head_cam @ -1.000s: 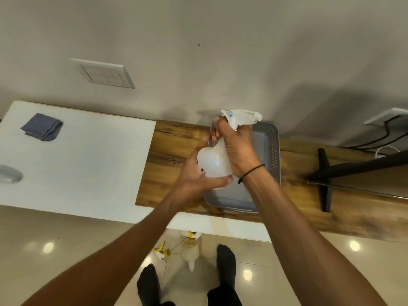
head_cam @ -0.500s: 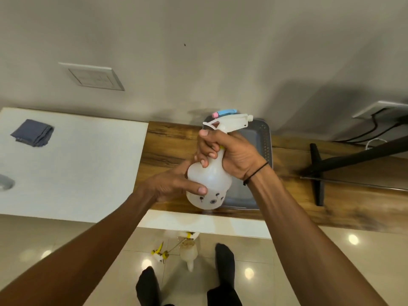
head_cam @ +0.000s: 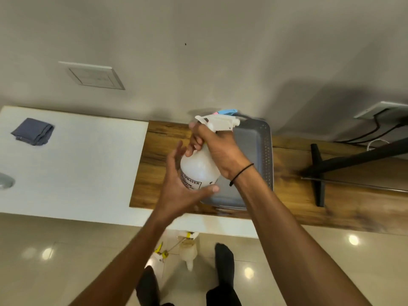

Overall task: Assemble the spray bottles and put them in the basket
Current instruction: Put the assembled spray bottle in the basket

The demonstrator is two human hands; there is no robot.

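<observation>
A white translucent spray bottle [head_cam: 199, 168] with a white trigger head [head_cam: 217, 122] is held in the air above the wooden table. My right hand [head_cam: 218, 149] is wrapped around its neck just under the trigger head. My left hand [head_cam: 181, 184] cups the bottle's lower body, thumb across the bottom and fingers spread on the left side. Behind the bottle lies the grey perforated basket [head_cam: 262, 151]; a blue and pink trigger part [head_cam: 227, 111] shows at its far edge.
A wooden table [head_cam: 154, 173] joins a white table [head_cam: 77, 168] holding a folded blue cloth [head_cam: 33, 131]. A black stand [head_cam: 318, 173] lies on the right. On the floor by my feet stand another bottle [head_cam: 187, 252] and a yellow-tipped sprayer part [head_cam: 161, 252].
The bottle has turned in my hands so its printed label now faces me. My left hand shifted from the side to under the bottle's base, fingers more spread.
</observation>
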